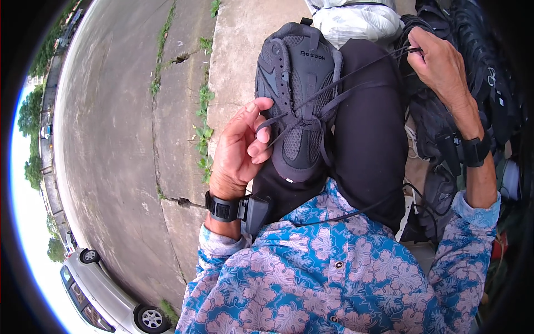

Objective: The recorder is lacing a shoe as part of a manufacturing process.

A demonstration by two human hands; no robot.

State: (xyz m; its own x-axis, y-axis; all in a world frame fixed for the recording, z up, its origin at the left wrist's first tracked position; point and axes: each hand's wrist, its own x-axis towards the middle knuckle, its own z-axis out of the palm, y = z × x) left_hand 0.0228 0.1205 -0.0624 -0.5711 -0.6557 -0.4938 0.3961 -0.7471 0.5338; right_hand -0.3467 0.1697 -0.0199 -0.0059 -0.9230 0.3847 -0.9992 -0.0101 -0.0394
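A dark grey sneaker (301, 142) rests on my lap, its toe toward me and its tongue at the far end. A dark shoelace (356, 78) is threaded near the toe, while the upper eyelets along the left edge carry no lace. My right hand (439, 61), raised at the far right, pinches the lace so that a strand stretches taut from the shoe. Left of the shoe, my left hand (243, 139) has its fingers curled round a shorter piece of the same lace. Another lace loop hangs slack over my right thigh.
Black bags (439, 145) and several dark shoes (489, 72) lie along my right side. A white plastic bag (356, 25) sits beyond my knees. To the left, cracked concrete (122, 122) with weeds (204, 131) runs toward a parked silver car (105, 295). A black cable (356, 212) crosses my shirt.
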